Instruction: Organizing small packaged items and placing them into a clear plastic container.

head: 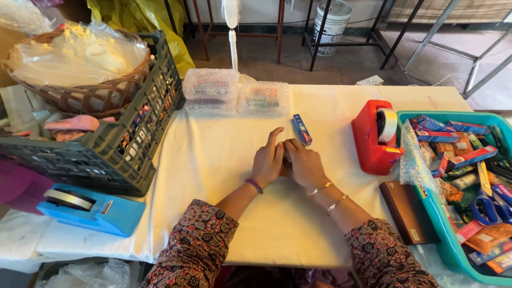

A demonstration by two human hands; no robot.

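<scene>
Pressing together at the middle of the white tablecloth [213,160], the left hand [268,162] and the right hand [304,162] covered something small between the palms; what it was could not be told, as the hands hid it. Left fingers lay flat and extended, right fingers curled over the same spot. Whether either hand actually gripped the hidden item could not be told.

Judgement: the step in hand looked like folding or pressing a small item flat on the cloth. The next move would call for steady downward pressure and an unobstructed reach to the right.

Nearest loose item: a small blue box [302,129], slim and rectangular with red print, lying flat just beyond the right fingertips, apart from them. Red tape dispenser [373,140] stood to the right, beside a teal tray [445,234] of packaged stationery. Two bubble-wrapped bundles [234,95] sat at the far table edge. Blue tape dispenser [90,209] lay at near left, below a dark plastic crate [122,154].
</scene>
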